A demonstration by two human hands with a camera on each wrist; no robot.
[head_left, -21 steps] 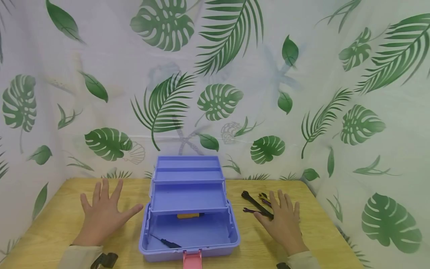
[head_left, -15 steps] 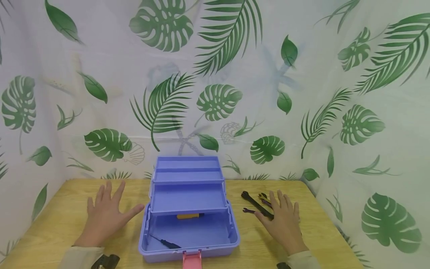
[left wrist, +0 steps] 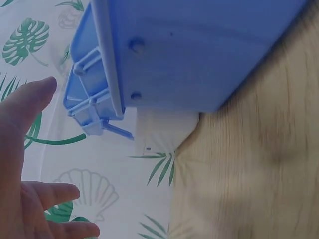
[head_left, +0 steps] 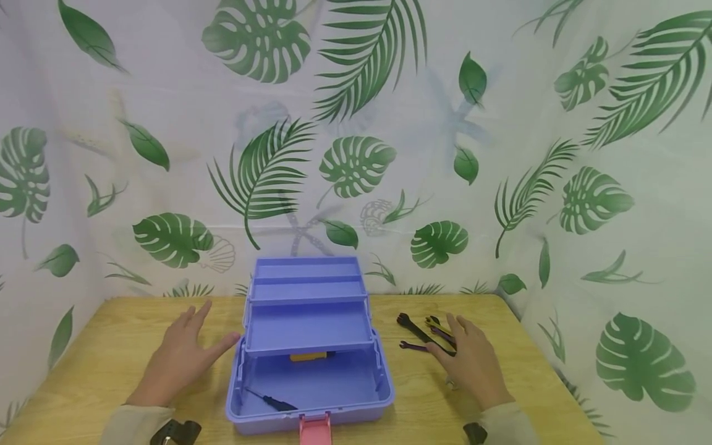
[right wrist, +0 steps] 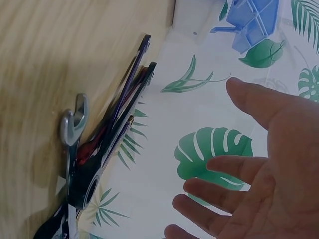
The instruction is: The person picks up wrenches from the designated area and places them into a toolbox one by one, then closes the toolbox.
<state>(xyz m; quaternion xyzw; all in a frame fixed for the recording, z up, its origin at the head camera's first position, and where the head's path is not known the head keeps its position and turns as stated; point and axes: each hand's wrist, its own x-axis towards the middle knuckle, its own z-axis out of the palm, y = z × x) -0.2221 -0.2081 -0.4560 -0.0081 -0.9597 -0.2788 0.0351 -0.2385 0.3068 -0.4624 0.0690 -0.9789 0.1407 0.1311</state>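
A blue-purple toolbox [head_left: 311, 386] stands unfolded on the table, its stepped trays [head_left: 309, 324] raised at the back. Inside its base lie a black screwdriver [head_left: 278, 403] and a yellow tool [head_left: 308, 356], partly hidden under the lowest tray. To the left of the box hovers my left hand [head_left: 179, 358], fingers and thumb spread, holding nothing. My right hand [head_left: 473, 364] hangs above a heap of tools, also spread and holding nothing. That heap has a black tool [head_left: 417, 327], a purple wrench [head_left: 413, 346], a yellow wrench [head_left: 435, 323] and a silver open-end wrench [right wrist: 75, 122]; my right hand partly covers it.
A pink latch [head_left: 315, 429] hangs from the front of the box at the near edge of view. Behind the wooden table [head_left: 400, 408] and along its sides hangs a white sheet [head_left: 356, 241] printed with green leaves.
Both hands have turned, their fingers tilting more sideways. More of the tool heap shows beside my right hand. The whole head view has shifted slightly; the toolbox and tools stay put.
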